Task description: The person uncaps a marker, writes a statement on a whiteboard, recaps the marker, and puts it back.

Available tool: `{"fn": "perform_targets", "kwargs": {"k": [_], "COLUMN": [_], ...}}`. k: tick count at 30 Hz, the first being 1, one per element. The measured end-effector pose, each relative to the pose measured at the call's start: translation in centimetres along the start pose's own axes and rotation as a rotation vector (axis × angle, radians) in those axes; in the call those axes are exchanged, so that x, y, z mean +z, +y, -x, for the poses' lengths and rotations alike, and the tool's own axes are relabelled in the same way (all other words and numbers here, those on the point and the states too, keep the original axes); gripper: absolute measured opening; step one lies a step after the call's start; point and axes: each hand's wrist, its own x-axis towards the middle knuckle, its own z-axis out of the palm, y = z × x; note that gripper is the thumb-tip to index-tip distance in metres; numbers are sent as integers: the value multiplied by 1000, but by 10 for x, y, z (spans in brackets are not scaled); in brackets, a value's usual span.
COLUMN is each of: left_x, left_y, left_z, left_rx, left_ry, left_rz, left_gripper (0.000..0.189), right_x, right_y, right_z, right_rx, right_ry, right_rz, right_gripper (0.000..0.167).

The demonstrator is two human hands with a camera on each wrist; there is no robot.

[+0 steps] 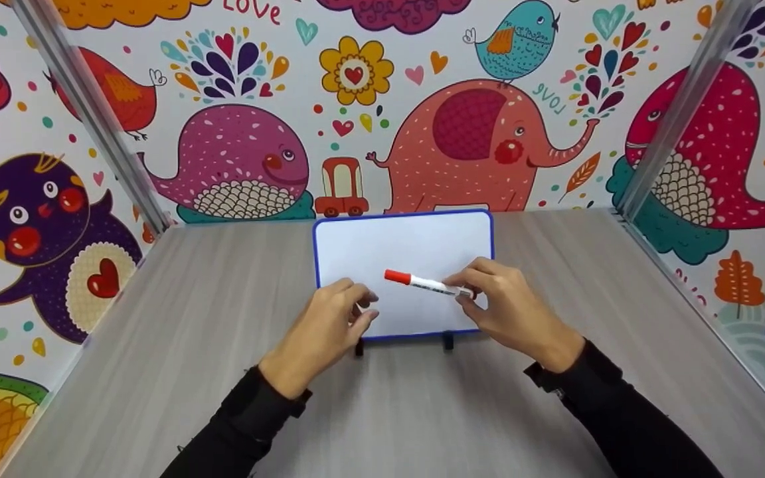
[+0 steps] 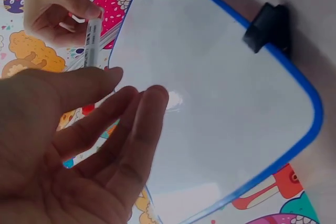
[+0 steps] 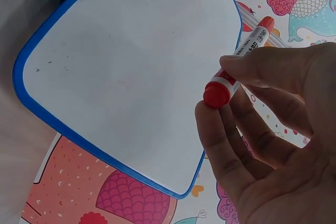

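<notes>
A white marker (image 1: 430, 285) with a red cap is held in the air in front of the whiteboard, its capped end pointing left. My right hand (image 1: 512, 309) pinches its rear end between thumb and fingers; the red end plug (image 3: 216, 95) shows in the right wrist view. The blue-framed whiteboard (image 1: 356, 249) stands on the table, its writing face bearing a few tiny dark specks. To the left, my left hand (image 1: 321, 332) hovers before the board's lower left corner, fingers loosely bent, thumb apart from them, holding nothing.
Black feet (image 1: 448, 340) carry the board at its lower edge. Around the grey wood-grain table (image 1: 223, 285) rise walls (image 1: 349, 133) printed with cartoon animals, with metal posts (image 1: 90, 113) at the corners.
</notes>
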Motion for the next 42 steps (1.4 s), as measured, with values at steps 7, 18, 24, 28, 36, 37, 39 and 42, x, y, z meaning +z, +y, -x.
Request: {"fn": "perform_targets", "kwargs": {"k": [7,18,24,28,36,37,39,42], "left_x": [-1,8,9,9,11,11,12,11], "left_y": [9,19,15,13,10,9,8,7], "left_z": [-13,-23,-19,-16,-14,-14,-13,-11], "left_rx": [1,46,83,82,113,116,114,101], "left_ry": [29,-1,10,9,30,32,31,25], "left_rz": [-26,38,35,30,27,34,50,74], "left_gripper": [30,29,18,18,16,16,17,18], "right_x": [3,8,10,12,10,10,9,10], "right_y": [-2,-6,-5,-1,3,3,4,5], "right_z": [0,2,2,2,1,1,1,0], "right_rx": [-37,-98,-118,-111,-63,-54,-36,-9], "right_ry": [-10,-3,-5,-21,-25,-25,-27,-34], "right_rz": [22,90,53,-17,-161,-177,-210,-272], "right_gripper": [40,37,36,36,37,38,38,36]}}
